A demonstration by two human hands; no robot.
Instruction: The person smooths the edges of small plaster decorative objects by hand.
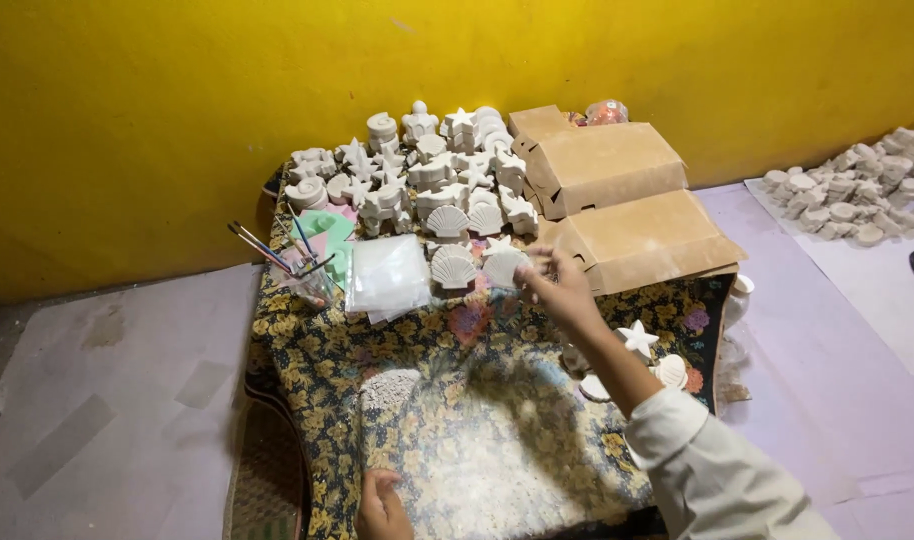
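Casts [447,220] matt white plaster, chalky; cloth [417,350] floral fabric, dusty; boxes [617,200] plain brown cardboard; bags [387,278] clear glossy plastic.
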